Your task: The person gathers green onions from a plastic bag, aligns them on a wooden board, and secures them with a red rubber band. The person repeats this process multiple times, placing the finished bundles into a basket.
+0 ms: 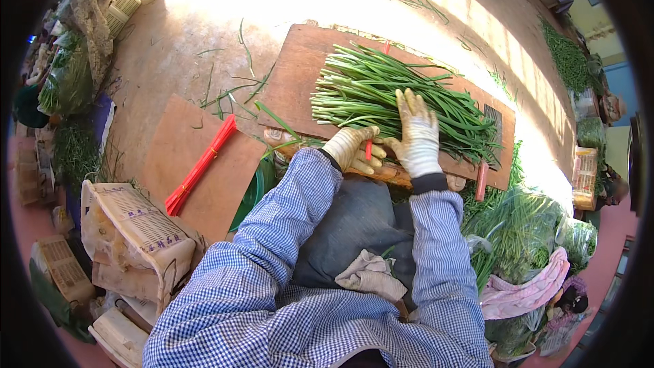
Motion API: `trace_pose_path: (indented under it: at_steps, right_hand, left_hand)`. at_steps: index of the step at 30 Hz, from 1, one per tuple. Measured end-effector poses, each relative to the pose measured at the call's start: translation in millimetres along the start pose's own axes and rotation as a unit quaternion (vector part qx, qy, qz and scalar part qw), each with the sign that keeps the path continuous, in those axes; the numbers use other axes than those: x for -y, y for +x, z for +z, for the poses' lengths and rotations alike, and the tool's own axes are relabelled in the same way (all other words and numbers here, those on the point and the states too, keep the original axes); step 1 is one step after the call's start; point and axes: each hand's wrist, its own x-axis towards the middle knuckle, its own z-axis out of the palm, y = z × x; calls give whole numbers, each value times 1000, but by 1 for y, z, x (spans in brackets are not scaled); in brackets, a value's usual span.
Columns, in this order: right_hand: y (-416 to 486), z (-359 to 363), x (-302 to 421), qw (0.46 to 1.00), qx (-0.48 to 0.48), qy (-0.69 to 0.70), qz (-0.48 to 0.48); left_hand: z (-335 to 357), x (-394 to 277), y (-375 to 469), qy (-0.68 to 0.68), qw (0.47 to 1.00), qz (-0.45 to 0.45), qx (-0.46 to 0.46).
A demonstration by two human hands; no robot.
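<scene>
A thick bundle of long green stalks, likely garlic chives (357, 84), lies across a brown wooden board (296, 61), pale ends to the left. My right hand (416, 130), in a stained white glove, rests flat on the near side of the bundle. Gloved too, my left hand (355, 149) has curled fingers at the board's near edge. A red tie strip (368, 149) shows among those fingers; whether they pinch it is unclear. Another red end (387, 47) pokes out beyond the bundle. At the right, leaf tips partly cover the blade of a cleaver with a red handle (481, 181).
Left of the board, red tie strips (200, 165) lie bundled on a brown sheet (168, 138) over a green tub (250, 194). A plastic crate (138, 220) stands nearer left. Bagged greens (516, 230) and a pink cloth (526, 286) are at right. A rag (373, 276) lies on my lap.
</scene>
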Motion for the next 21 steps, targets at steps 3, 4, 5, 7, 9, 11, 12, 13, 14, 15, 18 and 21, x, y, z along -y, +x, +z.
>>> trace_pose_path:
  at_steps: [3,4,5,7,9,11,12,13,14,15,18,21]
  right_hand:
    - [20,29,-9,999,38,11,27]
    - [22,28,-9,999,34,15,31]
    - [22,31,-10,999,28,19,35]
    - [23,30,-7,999,25,25,31]
    - [22,33,-10,999,20,22,35]
    - [21,33,-8,999,21,21,40]
    - [22,31,-7,999,24,20,41]
    - [22,29,-6,999,28,19,42]
    - [22,29,-5,998,32,22,44]
    - [23,29,-5,998,33,21,44]
    - [22,30,-7,998,34,24,44]
    - [22,29,-11,998,35,24,39]
  left_hand:
    - [5,-14,-24,165,981,-2,-104]
    - [-3,-11,-29,207,966,59,-146]
    - [-14,-7,-36,249,943,119,-186]
    - [-26,10,-44,305,799,394,-336]
    - [-27,13,-44,380,733,420,-377]
    - [-20,8,-42,488,665,424,-374]
    - [-15,4,-43,535,635,415,-373]
    - [-17,4,-33,555,589,452,-376]
    - [-20,4,-25,576,588,433,-368]
    - [-21,2,-20,596,585,415,-359]
    - [-23,-5,-17,603,580,413,-358]
    - [-27,-17,-25,595,564,443,-363]
